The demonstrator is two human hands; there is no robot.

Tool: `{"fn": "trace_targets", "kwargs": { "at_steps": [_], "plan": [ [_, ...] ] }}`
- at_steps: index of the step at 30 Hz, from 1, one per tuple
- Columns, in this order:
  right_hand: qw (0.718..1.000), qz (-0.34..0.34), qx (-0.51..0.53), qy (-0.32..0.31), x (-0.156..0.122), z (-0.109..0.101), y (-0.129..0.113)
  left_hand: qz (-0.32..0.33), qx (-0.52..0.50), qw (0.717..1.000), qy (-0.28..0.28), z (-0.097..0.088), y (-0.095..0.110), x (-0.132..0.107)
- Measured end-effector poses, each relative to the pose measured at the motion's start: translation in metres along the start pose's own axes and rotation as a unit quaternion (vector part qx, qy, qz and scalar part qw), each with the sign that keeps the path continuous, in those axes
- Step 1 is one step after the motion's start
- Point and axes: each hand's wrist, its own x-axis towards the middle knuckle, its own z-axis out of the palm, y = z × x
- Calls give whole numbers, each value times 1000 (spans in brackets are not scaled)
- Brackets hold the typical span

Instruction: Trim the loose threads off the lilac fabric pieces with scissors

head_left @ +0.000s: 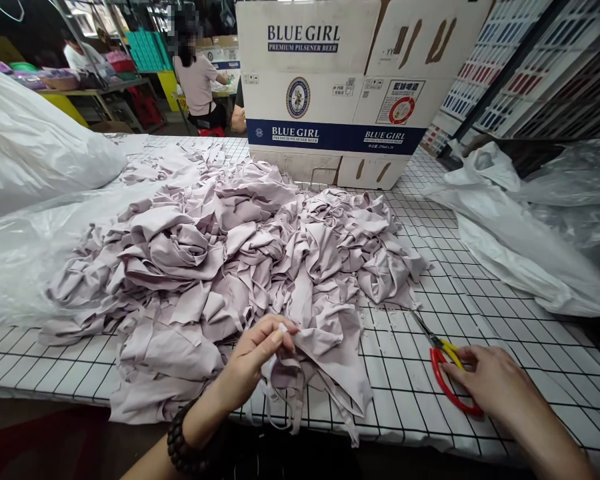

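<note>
A big heap of pale mauve fabric pieces (240,247) covers the middle of the table. At its front edge, my left hand (265,347) pinches one piece of mauve fabric (330,343) between thumb and fingertips. Narrow straps of cloth (293,393) dangle below these fingers, over the table's front edge. On the right, my right hand (485,377) has its fingers closed at the handles of a pair of scissors (437,347), one loop red and the other yellow. The scissor blades point away toward the heap, apart from the cloth.
Behind the heap stands a large white beer carton (325,93). White plastic bags lie at the left (35,147) and right (530,247) on the checked tablecloth (405,373). Farther back, a person in a pink top (200,87) sits at another table.
</note>
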Motion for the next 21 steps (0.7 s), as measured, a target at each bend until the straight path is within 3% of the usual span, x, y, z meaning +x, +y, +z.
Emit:
{"fn": "trace_targets", "kwargs": {
  "at_steps": [3,5,7,9,12,14,17,19,21],
  "plan": [
    [990,-127,51,17,-42,23,-38,-15,15,999,48,-6,5,-4],
    [964,-228,126,-53,-71,44,-69,-16,46,996,77,-8,9,-6],
    [949,-238,183,-96,-87,60,-93,-15,72,992,105,-10,10,-6],
    [943,-219,222,-117,-85,64,-103,-15,71,988,134,-11,9,-4],
    [919,-213,273,-187,-65,48,-99,-17,48,984,173,-14,1,0],
    [868,-191,349,-296,-53,33,-94,-20,56,981,182,-12,-3,2],
    [779,-129,456,-412,-46,20,-94,-59,115,988,80,-5,-3,2],
    [763,-107,482,-417,-44,19,-99,-88,193,976,-41,-2,1,1],
    [753,-95,505,-411,-43,21,-105,-116,262,947,-144,-2,6,2]
  ]
}}
